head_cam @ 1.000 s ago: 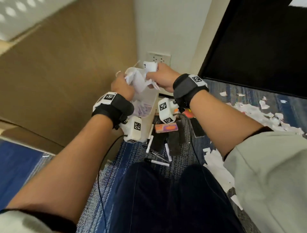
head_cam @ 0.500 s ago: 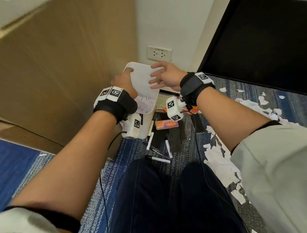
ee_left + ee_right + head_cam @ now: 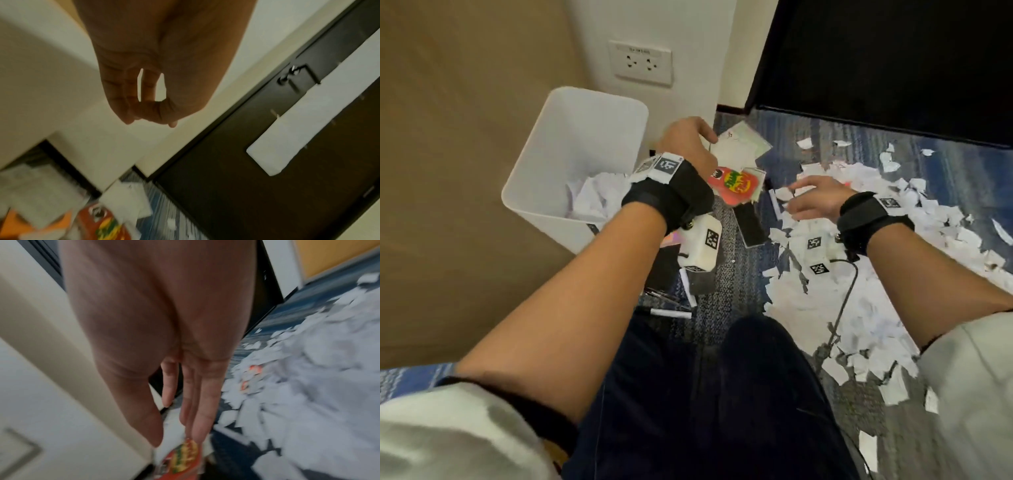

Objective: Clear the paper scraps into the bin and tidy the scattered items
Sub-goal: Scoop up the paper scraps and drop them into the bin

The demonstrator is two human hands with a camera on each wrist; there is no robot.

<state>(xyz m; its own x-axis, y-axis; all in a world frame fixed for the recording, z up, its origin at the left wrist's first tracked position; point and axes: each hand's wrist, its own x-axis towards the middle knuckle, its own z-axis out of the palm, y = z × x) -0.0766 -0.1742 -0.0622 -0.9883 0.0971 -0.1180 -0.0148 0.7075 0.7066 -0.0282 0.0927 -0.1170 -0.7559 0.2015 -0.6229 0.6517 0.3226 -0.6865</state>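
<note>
A white bin (image 3: 571, 154) stands on the carpet at the left, with crumpled paper scraps (image 3: 595, 195) in its bottom. A broad spread of torn white paper scraps (image 3: 859, 281) covers the carpet at the right. My left hand (image 3: 705, 135) hovers just right of the bin above some white cards (image 3: 736, 147). Its fingers are curled against the thumb and hold nothing (image 3: 152, 120). My right hand (image 3: 796, 198) reaches flat over the near edge of the scrap pile (image 3: 308, 369), fingers (image 3: 203, 418) straight and empty.
A red card with a yellow-green print (image 3: 736, 183) lies between my hands, with black strips (image 3: 750, 222) beside it. White markers (image 3: 671, 313) lie near my dark-trousered knees (image 3: 705, 394). A wall socket (image 3: 642, 61) sits behind the bin, and a black door (image 3: 893, 68) at the back right.
Both hands have left the bin, where they dropped scraps a second ago. The left moved right over the cards; the right swung down to the scrap pile.
</note>
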